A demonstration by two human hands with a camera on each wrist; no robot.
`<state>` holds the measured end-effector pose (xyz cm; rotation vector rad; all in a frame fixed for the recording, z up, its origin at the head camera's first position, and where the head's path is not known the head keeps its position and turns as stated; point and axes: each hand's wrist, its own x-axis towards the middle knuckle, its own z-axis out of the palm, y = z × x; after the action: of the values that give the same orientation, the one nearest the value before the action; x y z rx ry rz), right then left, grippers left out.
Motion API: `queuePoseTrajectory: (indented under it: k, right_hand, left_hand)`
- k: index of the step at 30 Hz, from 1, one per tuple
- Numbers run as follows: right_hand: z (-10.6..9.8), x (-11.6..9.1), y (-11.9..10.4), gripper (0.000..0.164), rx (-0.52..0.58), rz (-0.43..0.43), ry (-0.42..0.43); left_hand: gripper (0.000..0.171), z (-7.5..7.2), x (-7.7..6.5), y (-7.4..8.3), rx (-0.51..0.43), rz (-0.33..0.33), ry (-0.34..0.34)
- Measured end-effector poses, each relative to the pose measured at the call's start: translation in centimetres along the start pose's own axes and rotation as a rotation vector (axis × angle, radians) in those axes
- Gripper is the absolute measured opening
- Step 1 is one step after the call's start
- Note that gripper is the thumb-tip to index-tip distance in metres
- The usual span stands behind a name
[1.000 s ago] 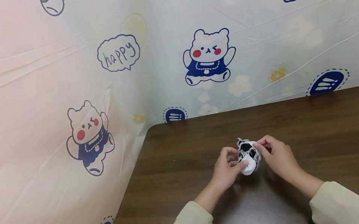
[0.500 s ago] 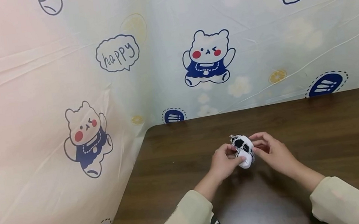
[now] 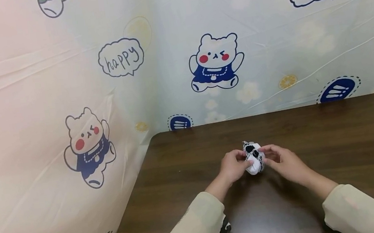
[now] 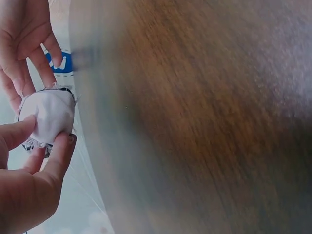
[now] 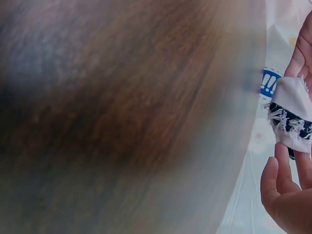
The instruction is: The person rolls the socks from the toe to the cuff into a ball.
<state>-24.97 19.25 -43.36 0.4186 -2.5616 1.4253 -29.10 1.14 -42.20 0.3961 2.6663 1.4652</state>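
Observation:
A small bundled sock (image 3: pixel 255 158), white with black patches and loose frayed threads, is held in front of the person over the table. On its left side the left hand (image 3: pixel 232 166) pinches it between thumb and fingers; this grip on the white part shows well in the left wrist view. Thumb and fingertips of the right hand (image 3: pixel 287 164) hold its right side. In the right wrist view, fingers of that hand (image 5: pixel 290 192) meet the sock's white lower edge (image 5: pixel 292 141), while its outermost finger stands apart. The far side of the sock is hidden.
The dark wooden table (image 3: pixel 185 156) spreads under both hands, its back edge against a printed cloth backdrop (image 3: pixel 269 42). More of the cloth hangs along the left side. Beneath the left sleeve (image 3: pixel 196 225) a small black object (image 3: pixel 225 227) shows.
The sock and both hands have shifted slightly left. The right fingers have moved from a pinch on the sock's upper right edge to around its right side; the left hand keeps hold.

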Motion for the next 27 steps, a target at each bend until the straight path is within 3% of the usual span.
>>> queuePoseTrajectory:
  k: [8,16,27]
  right_hand:
    - [-0.1,0.0,0.4,0.037,-0.058,0.061,-0.084]
    - [0.0,-0.3,0.5,0.044,-0.080,0.091,-0.153]
    - [0.0,-0.5,0.8,0.044,-0.072,0.084,-0.171]
  left_hand:
    - [0.024,0.6,0.1,-0.2,0.121,0.000,-0.007]
    - [0.022,0.8,-0.1,-0.6,0.122,0.007,-0.025]
    - [0.022,1.2,-0.1,-1.0,0.122,-0.007,-0.038]
